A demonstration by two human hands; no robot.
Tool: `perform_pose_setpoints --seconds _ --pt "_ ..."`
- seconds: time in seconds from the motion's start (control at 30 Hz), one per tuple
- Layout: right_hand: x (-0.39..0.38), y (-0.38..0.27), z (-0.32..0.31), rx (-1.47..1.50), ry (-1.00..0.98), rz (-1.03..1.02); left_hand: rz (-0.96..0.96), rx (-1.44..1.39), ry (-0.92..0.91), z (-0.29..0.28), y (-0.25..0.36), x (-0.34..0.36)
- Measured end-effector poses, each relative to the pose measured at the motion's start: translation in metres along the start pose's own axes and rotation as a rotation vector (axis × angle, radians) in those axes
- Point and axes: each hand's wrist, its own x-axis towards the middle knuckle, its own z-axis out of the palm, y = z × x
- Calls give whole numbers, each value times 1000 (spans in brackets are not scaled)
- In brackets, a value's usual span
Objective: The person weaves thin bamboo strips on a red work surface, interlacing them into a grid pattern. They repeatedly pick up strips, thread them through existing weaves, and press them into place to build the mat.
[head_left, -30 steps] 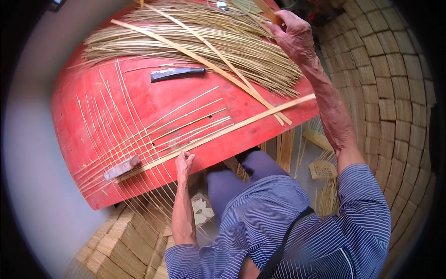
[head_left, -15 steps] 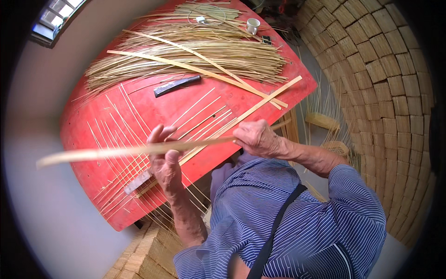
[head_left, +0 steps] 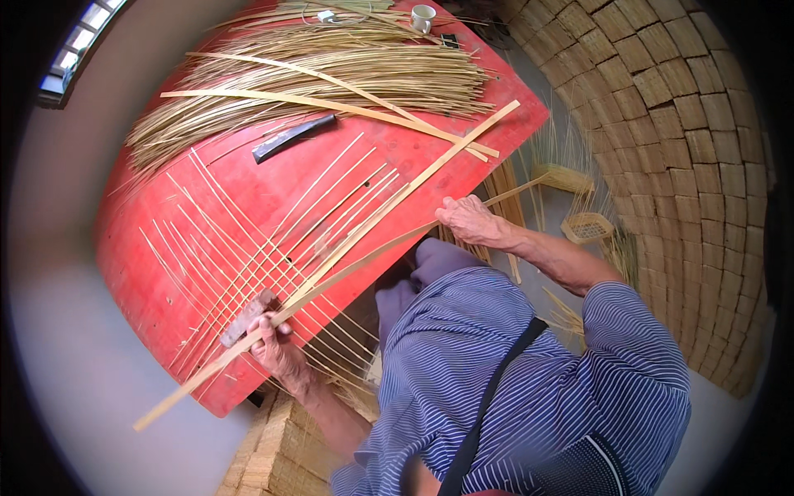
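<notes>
A long flat bamboo strip [head_left: 372, 252] runs diagonally along the red board's near edge, held in both hands. My left hand [head_left: 277, 347] grips it at the lower left, beside a rough block [head_left: 241, 318] that lies on an open lattice [head_left: 269, 263] of thin bamboo splints. My right hand [head_left: 467, 221] has its fingers closed on the same strip farther right. Another flat strip [head_left: 459, 150] lies across the board [head_left: 149, 273]. A dark-bladed knife [head_left: 294, 139] lies beyond the lattice, below a large bundle of thin splints [head_left: 306, 74].
A white mug [head_left: 420, 21] and a white plug with cable [head_left: 325, 16] stand or lie at the back. Stacked woven squares [head_left: 678, 207] line the right side. Small woven baskets [head_left: 585, 227] sit on the floor. A window [head_left: 74, 54] is at upper left.
My right hand has come down from the upper right. Since half a second ago the held strip has tilted, its left end dropping, with my left hand lower and leftward.
</notes>
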Motion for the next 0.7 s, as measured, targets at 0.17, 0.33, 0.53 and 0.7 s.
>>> perform_pose_setpoints --seconds 0.17,0.33,0.53,0.7 --pt "22 38 21 32 -62 -96 -54 -71 253 -49 -31 -26" --pt "71 54 13 144 -384 -19 -156 3 445 -101 -94 -65" --pt "97 76 23 88 -508 -130 -229 12 606 -116 -151 -91" --pt "107 81 28 -9 -623 -95 -252 38 624 -104 -161 -97"
